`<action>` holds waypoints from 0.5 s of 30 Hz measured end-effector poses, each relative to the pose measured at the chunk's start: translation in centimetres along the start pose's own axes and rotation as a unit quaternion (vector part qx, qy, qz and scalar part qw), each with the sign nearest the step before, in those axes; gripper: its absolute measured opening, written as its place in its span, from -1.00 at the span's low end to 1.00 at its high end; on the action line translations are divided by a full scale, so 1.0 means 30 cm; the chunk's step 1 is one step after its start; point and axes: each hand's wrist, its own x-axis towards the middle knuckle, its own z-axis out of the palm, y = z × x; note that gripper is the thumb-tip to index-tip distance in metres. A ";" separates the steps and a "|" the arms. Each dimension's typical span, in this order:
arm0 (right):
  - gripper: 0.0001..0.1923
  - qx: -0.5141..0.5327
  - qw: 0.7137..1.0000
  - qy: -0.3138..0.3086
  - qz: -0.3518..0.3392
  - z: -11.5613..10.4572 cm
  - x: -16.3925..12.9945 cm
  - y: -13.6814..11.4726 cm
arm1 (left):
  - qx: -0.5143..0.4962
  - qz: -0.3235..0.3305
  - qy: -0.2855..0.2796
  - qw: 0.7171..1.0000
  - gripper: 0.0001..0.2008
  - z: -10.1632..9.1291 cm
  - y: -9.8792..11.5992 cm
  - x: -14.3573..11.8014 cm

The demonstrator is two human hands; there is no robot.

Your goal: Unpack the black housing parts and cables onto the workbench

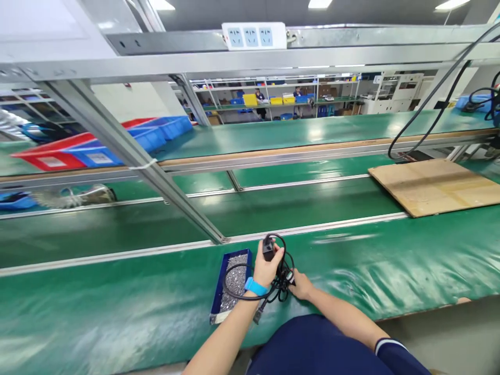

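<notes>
My left hand (265, 268), with a light blue band (255, 286) at the wrist, is closed around a small black block-shaped adapter (267, 250). From it a black cable (279, 286) runs in loops, one of them circling out over the left wrist. My right hand (300, 285) pinches the cable bundle on its right side, by a small piece with a white patch that I cannot make out. A dark plug-like end (258, 315) hangs below the bundle. Just left of my hands lies a blue tray (216, 291) full of small silvery metal parts.
A sloping metal post (167, 185) rises from the green bench (136, 297) ahead. Blue bins (154, 133) and a red bin (50, 159) sit on the shelf. Flat cardboard (437, 185) lies at right, under hanging black cables (425, 109). A socket strip (254, 36) tops the frame.
</notes>
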 end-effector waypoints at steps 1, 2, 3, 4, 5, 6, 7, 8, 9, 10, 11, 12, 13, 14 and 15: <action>-0.56 0.006 1.000 -0.017 0.015 -0.035 -0.010 -0.009 | -0.010 0.006 0.027 1.000 -0.53 -0.026 0.025 0.020; -0.59 0.016 0.999 -0.038 0.032 -0.077 -0.027 -0.019 | -0.023 0.009 0.054 0.998 -0.54 -0.057 0.049 0.042; -0.62 0.028 0.997 -0.061 0.049 -0.125 -0.050 -0.031 | -0.040 0.009 0.076 0.996 -0.55 -0.089 0.071 0.065; -0.63 0.042 0.994 -0.082 0.062 -0.177 -0.081 -0.044 | -0.059 0.007 0.091 0.994 -0.55 -0.122 0.093 0.087; -0.60 0.062 0.991 -0.101 0.070 -0.228 -0.117 -0.058 | -0.079 0.006 0.100 0.992 -0.55 -0.153 0.113 0.105; -0.56 0.092 0.987 -0.114 0.069 -0.278 -0.158 -0.074 | -0.101 0.003 0.098 0.990 -0.54 -0.182 0.132 0.120; -0.52 0.127 0.983 -0.121 0.062 -0.325 -0.202 -0.092 | -0.123 0.000 0.085 0.989 -0.53 -0.206 0.149 0.131; -0.50 0.163 0.978 -0.122 0.048 -0.367 -0.246 -0.112 | -0.143 -0.004 0.063 0.988 -0.53 -0.225 0.163 0.139; -0.49 0.191 0.974 -0.120 0.034 -0.404 -0.289 -0.133 | -0.157 -0.010 0.037 0.987 -0.51 -0.239 0.174 0.144; -0.51 0.202 0.972 -0.114 0.022 -0.437 -0.328 -0.155 | -0.163 -0.018 0.012 0.986 -0.50 -0.246 0.182 0.148; -0.52 0.187 0.977 -0.105 0.013 -0.465 -0.362 -0.177 | -0.160 -0.024 -0.006 0.987 -0.48 -0.247 0.187 0.152; -0.54 0.145 0.985 -0.090 0.003 -0.488 -0.391 -0.199 | -0.150 -0.027 -0.012 0.988 -0.47 -0.241 0.188 0.156; -0.55 0.086 0.994 -0.068 -0.010 -0.505 -0.412 -0.218 | -0.137 -0.027 -0.004 0.990 -0.46 -0.228 0.188 0.160; -0.57 0.021 0.999 -0.038 -0.030 -0.515 -0.426 -0.234 | -0.128 -0.027 0.010 0.991 -0.45 -0.206 0.187 0.162; -0.59 -0.038 0.998 -0.005 -0.055 -0.516 -0.432 -0.246 | -0.126 -0.027 0.021 0.991 -0.46 -0.176 0.184 0.162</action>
